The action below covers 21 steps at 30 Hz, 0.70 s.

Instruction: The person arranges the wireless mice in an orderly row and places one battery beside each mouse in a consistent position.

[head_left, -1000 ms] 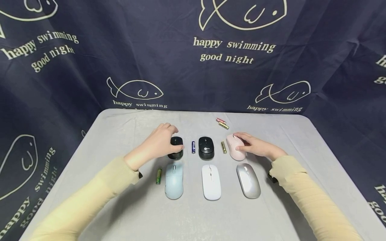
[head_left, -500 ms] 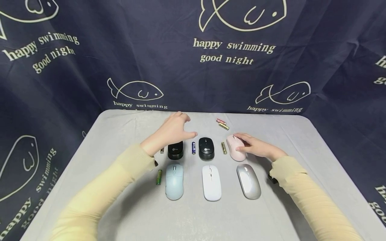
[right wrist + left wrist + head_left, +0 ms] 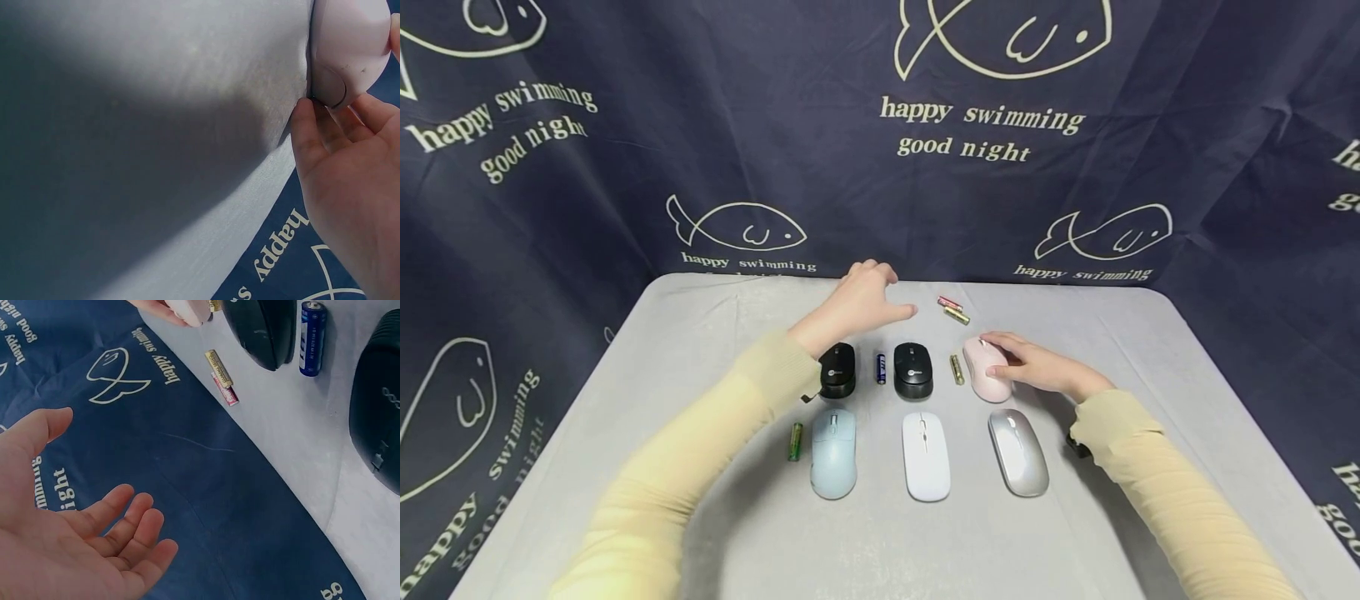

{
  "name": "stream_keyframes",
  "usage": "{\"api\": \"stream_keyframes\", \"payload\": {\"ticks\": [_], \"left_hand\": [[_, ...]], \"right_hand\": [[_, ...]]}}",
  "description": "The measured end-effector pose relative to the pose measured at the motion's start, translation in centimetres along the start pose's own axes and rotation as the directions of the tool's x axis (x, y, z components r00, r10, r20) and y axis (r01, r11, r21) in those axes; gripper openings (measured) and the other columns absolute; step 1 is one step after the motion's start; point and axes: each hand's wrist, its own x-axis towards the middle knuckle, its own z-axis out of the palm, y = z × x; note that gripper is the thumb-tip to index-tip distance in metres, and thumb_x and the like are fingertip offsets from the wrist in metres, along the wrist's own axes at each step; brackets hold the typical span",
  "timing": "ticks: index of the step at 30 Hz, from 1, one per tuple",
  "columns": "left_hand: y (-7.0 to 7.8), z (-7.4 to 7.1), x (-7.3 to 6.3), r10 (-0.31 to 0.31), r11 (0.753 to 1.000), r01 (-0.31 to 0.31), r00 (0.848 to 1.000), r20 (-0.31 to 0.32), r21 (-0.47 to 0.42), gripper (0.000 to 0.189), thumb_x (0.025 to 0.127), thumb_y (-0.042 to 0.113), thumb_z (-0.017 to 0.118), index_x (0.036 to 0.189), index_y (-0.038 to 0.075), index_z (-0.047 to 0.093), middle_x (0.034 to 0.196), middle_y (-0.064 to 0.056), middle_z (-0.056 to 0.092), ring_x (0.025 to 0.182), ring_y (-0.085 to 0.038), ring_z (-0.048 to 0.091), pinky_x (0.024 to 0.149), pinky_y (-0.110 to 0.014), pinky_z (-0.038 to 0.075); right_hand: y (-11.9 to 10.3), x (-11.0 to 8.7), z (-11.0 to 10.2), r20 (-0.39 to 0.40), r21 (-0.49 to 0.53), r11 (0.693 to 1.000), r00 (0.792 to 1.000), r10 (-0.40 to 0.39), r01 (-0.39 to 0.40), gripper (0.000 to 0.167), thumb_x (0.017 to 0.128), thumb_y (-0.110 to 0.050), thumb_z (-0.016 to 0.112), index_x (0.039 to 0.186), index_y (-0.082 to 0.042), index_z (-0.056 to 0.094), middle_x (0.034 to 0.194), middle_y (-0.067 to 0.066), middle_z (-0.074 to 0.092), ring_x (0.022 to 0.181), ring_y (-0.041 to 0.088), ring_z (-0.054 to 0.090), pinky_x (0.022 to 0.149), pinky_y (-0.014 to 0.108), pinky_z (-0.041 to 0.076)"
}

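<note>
My left hand [image 3: 859,303] hovers over the back of the table with its thumb and fingers spread and nothing held. Just to its right lie a red battery [image 3: 950,303] and a gold battery [image 3: 957,316], side by side at a slant. The left wrist view shows the same fingers loosely bent, apart from the blue battery [image 3: 312,340]. With thumb and fingers on opposite sides, my right hand [image 3: 1037,367] holds a pink mouse [image 3: 982,377] at the back right. In the right wrist view, fingertips press along the edge of that mouse.
Two black mice stand in the back row, the left one [image 3: 838,369] and the middle one [image 3: 913,369]. A second gold battery [image 3: 957,369] lies by the pink mouse. In front are a light-blue mouse [image 3: 833,458], white mouse [image 3: 926,458], silver mouse [image 3: 1019,454] and green battery [image 3: 795,442].
My left hand has left the left black mouse and moved right and toward the back edge, nearer the red and gold batteries. My right hand stays on the pink mouse.
</note>
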Motion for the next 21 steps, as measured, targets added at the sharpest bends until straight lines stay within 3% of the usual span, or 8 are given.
{"api": "stream_keyframes", "payload": {"ticks": [14, 21], "left_hand": [[0.8, 1.6, 3.4, -0.064, 0.998, 0.064, 0.998, -0.013, 0.006, 0.057, 0.083, 0.049, 0.062, 0.120, 0.006, 0.056, 0.116, -0.009, 0.053, 0.111, -0.028, 0.043, 0.094, -0.041, 0.038], [0.9, 2.9, 5.1, -0.063, 0.992, 0.066, 0.998, -0.028, 0.103, 0.059, 0.082, 0.049, 0.061, 0.122, 0.005, 0.055, 0.118, -0.009, 0.053, 0.109, -0.027, 0.044, 0.091, -0.039, 0.039]], "right_hand": [[-0.1, 0.0, 0.0, -0.001, -0.002, 1.000, 1.000, 0.002, -0.002, 0.064, 0.091, -0.026, 0.061, 0.142, 0.002, 0.034, 0.147, 0.026, 0.029, 0.137, 0.044, 0.021, 0.109, 0.059, 0.017], [-0.1, -0.1, 0.0, 0.001, 0.014, 1.000, 1.000, 0.016, -0.016, 0.064, 0.091, -0.024, 0.061, 0.143, 0.002, 0.034, 0.148, 0.025, 0.028, 0.138, 0.043, 0.020, 0.110, 0.058, 0.016]]}}
